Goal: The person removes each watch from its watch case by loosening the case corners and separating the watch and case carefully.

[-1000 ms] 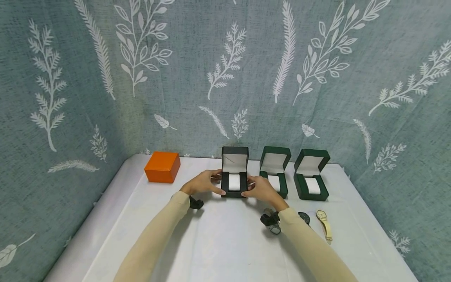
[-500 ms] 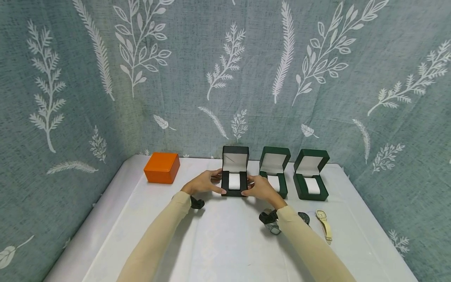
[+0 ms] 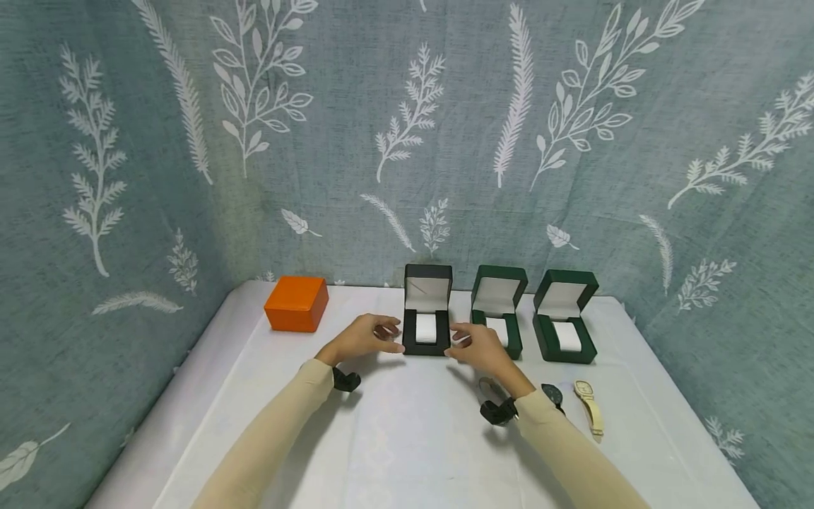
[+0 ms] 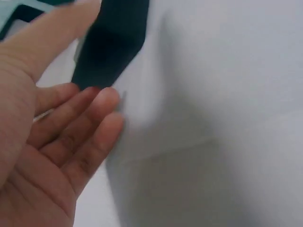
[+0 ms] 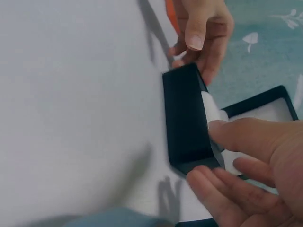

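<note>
An open black watch box (image 3: pixel 427 350) with a white cushion stands on the white table, its lid raised toward the back. My left hand (image 3: pixel 361 337) is at its left side, with fingers loosely bent and a small gap to the box. At the other side is my right hand (image 3: pixel 485 348), thumb and fingers spread just off the box's right wall. The left wrist view has the dark box side (image 4: pixel 113 40) right beyond the fingertips. In the right wrist view, thumb and fingers overlap the box's near end (image 5: pixel 184 118). Neither hand holds anything.
Two open green watch boxes, a nearer one (image 3: pixel 514 343) and a farther one (image 3: pixel 594 350), stand to the right. An orange box (image 3: pixel 296 304) sits at left. A black-dial watch (image 3: pixel 552 394) and a gold watch (image 3: pixel 591 410) lie front right; another is partly hidden below my right wrist.
Both hands have let go of the black watch box and drawn slightly outward from its sides. The box stays in place, its lid still up.
</note>
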Motion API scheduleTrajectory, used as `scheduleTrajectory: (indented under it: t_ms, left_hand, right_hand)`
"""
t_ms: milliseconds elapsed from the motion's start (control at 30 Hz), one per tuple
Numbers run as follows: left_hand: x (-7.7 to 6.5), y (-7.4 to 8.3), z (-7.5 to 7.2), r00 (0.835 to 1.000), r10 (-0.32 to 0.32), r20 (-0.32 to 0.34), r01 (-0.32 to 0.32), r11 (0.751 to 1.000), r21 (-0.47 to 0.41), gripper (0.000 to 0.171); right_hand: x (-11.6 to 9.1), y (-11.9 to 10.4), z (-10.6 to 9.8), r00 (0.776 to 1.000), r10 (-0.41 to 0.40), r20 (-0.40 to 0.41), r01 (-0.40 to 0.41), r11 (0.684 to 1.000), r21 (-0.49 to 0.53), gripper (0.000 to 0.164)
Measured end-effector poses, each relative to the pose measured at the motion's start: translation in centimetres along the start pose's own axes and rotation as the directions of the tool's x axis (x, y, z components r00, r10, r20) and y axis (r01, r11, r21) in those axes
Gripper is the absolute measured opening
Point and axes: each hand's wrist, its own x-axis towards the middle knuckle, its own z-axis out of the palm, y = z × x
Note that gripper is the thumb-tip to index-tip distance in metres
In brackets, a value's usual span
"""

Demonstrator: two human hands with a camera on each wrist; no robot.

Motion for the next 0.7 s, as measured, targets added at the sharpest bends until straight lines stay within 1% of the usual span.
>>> scheduleTrajectory:
  t_ms: [67, 167, 300, 433, 500, 567, 700]
  left_hand:
    - [-1.0, 0.3, 0.2, 0.999, 0.023, -0.030, -0.022, 1.000, 0.022, 0.062]
    - [-2.7, 0.8, 0.7, 0.998, 0.055, -0.040, -0.054, 0.998, 0.021, 0.054]
    - [-4.5, 1.9, 1.7, 0.995, 0.094, -0.014, -0.094, 0.995, -0.014, 0.056]
    - [-6.0, 3.2, 2.8, 0.989, 0.146, 0.015, -0.145, 0.989, -0.032, 0.058]
    - [-6.8, 3.8, 3.3, 0.985, 0.168, 0.028, -0.168, 0.985, -0.030, 0.058]
    - [-7.6, 4.3, 3.8, 0.983, 0.180, 0.043, -0.179, 0.984, -0.028, 0.058]
    - [-8.8, 4.6, 4.8, 0.980, 0.189, 0.066, -0.187, 0.982, -0.034, 0.054]
  right_hand:
    - [-1.0, 0.1, 0.0, 1.000, -0.008, -0.010, 0.009, 0.999, 0.043, 0.052]
    - [-2.4, 0.1, 0.0, 0.999, -0.038, 0.008, 0.038, 0.995, 0.093, 0.052]
    - [-4.4, 0.1, -0.2, 0.996, -0.074, 0.051, 0.067, 0.988, 0.140, 0.054]
    - [-6.2, 0.1, -0.3, 0.992, -0.106, 0.065, 0.094, 0.981, 0.168, 0.053]
    - [-6.9, 0.1, -0.1, 0.991, -0.119, 0.063, 0.108, 0.981, 0.159, 0.051]
    - [-7.6, 0.1, 0.1, 0.990, -0.127, 0.062, 0.116, 0.981, 0.158, 0.049]
    - [-8.8, 0.3, 0.4, 0.988, -0.145, 0.059, 0.133, 0.975, 0.176, 0.047]
